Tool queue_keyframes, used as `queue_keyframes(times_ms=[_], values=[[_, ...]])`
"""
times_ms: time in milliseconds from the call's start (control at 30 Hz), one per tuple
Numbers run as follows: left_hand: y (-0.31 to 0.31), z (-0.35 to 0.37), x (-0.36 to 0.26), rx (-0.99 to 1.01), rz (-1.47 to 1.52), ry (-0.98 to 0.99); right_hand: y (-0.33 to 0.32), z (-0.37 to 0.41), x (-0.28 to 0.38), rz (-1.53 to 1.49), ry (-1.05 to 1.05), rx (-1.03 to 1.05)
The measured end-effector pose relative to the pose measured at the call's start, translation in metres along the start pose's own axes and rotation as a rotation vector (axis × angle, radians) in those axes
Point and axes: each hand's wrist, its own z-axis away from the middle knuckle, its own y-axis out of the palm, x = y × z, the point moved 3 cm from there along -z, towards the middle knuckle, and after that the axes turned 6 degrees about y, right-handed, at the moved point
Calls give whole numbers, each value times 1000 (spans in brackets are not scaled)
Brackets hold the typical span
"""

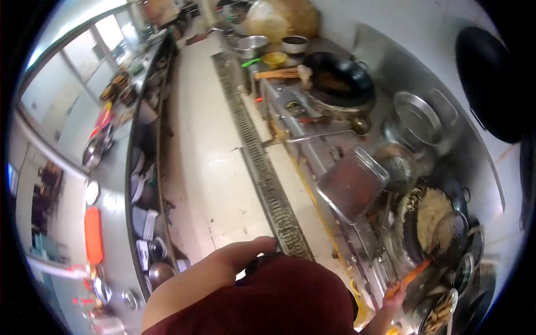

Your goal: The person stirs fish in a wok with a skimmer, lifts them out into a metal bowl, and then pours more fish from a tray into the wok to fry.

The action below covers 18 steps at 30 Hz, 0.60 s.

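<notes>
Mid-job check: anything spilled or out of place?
Yes, mildly. A ladle lies with its handle reaching the front edge of the stove, where it could be knocked. Dark specks dot the pale floor; I can't tell what they are. The orange-handled utensil in the right hand seems fine.

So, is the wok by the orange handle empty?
No, there's something in the wok: tan stuff covers much of its inside, beyond the orange handle. How deep it goes, I can't tell.
</notes>
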Motion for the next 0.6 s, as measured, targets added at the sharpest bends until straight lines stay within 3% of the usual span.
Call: queue_keyframes(times_ms=[167, 267, 400, 500, 600], values=[[9, -9, 1, 23, 0, -41, -5, -11, -2, -43, 32, 92], [-17, 14, -21, 74, 35, -30, -12, -21, -3, -37, 51, 125], [4, 4, -1, 84, 72, -124, -9, -19, -2, -81, 126, 120], [20, -4, 11, 41, -26, 34, 3, -8, 0, -93, 105, 156], [7, 9, 3, 117, 7, -62, 5, -6, -1, -83, 87, 157]])
